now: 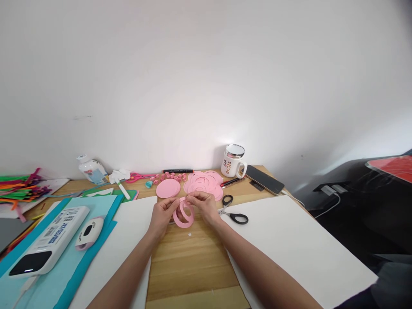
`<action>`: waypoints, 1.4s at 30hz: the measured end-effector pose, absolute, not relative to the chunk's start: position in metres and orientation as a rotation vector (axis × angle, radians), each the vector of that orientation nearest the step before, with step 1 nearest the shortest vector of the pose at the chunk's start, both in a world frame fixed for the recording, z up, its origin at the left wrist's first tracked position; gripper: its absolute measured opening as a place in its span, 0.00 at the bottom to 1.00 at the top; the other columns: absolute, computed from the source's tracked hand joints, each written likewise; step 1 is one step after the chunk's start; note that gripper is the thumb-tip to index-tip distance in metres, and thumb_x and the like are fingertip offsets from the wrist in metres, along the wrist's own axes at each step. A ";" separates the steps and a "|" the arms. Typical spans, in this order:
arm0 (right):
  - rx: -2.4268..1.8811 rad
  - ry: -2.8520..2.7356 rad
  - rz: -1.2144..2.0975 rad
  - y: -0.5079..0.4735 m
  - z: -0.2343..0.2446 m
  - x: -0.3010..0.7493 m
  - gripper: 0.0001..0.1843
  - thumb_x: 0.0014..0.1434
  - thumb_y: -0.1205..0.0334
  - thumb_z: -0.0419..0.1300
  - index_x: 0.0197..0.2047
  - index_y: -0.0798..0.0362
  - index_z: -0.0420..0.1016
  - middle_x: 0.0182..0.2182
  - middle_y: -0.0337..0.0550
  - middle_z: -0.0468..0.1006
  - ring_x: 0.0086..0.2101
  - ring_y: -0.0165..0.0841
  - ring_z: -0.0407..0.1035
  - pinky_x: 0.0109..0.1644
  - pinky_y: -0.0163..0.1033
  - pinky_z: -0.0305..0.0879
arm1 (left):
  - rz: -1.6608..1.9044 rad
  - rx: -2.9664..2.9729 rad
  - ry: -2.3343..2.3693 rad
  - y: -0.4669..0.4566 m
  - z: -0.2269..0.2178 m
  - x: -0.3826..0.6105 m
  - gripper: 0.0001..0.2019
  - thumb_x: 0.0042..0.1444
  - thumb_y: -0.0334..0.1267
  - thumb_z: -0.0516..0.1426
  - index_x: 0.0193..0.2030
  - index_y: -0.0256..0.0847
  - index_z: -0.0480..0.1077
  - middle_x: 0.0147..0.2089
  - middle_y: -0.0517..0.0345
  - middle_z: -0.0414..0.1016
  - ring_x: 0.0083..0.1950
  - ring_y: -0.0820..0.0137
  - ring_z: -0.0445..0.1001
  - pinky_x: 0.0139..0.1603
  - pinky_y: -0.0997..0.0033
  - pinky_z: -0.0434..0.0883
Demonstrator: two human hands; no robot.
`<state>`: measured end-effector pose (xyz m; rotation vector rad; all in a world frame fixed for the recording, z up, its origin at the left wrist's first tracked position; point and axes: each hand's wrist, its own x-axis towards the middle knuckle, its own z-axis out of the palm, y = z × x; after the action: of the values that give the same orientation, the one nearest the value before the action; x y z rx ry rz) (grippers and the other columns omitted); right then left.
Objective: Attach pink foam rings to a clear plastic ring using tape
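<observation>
Over the middle of the wooden desk [193, 262], both hands pinch a pink paper spiral strip [184, 214] that hangs in loops between them. My left hand [166, 213] grips its left end with closed fingers. My right hand [204, 206] grips the top of the strip, fingers pressed together. Just behind lie a pink paper disc [168, 188] and a pile of cut pink spirals [203, 183]. Several small rolled pink paper pieces [170, 176] sit further back.
Black-handled scissors [233, 212] lie right of my right hand. White sheets [299, 244] flank the desk, with blue paper [58, 274], a white device [48, 244] and a small punch [89, 232] at left. A mug [233, 162], phone [264, 179], glue bottle [91, 169] and pipe cleaners [19, 189] stand behind.
</observation>
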<state>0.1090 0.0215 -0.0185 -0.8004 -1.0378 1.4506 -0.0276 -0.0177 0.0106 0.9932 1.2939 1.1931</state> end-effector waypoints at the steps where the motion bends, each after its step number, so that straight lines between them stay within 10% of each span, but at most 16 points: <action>1: -0.795 -1.034 1.463 0.021 -0.018 0.109 0.10 0.39 0.59 0.66 0.26 0.55 0.77 0.24 0.40 0.77 0.26 0.31 0.70 0.35 0.38 0.67 | 1.199 0.986 1.300 -0.017 0.010 -0.028 0.16 0.43 0.45 0.60 0.36 0.35 0.73 0.19 0.60 0.72 0.19 0.73 0.68 0.20 0.76 0.67; 42: -0.835 -0.954 1.495 0.022 -0.018 0.109 0.11 0.37 0.61 0.67 0.27 0.56 0.75 0.23 0.40 0.77 0.25 0.29 0.69 0.32 0.36 0.66 | 1.227 0.999 1.334 -0.016 0.007 -0.028 0.21 0.39 0.46 0.62 0.40 0.36 0.74 0.29 0.55 0.77 0.25 0.71 0.71 0.23 0.75 0.68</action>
<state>0.1088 0.0216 -0.0176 -0.8353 -0.9545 1.4950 -0.0277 -0.0159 0.0066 0.9992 1.3341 1.2274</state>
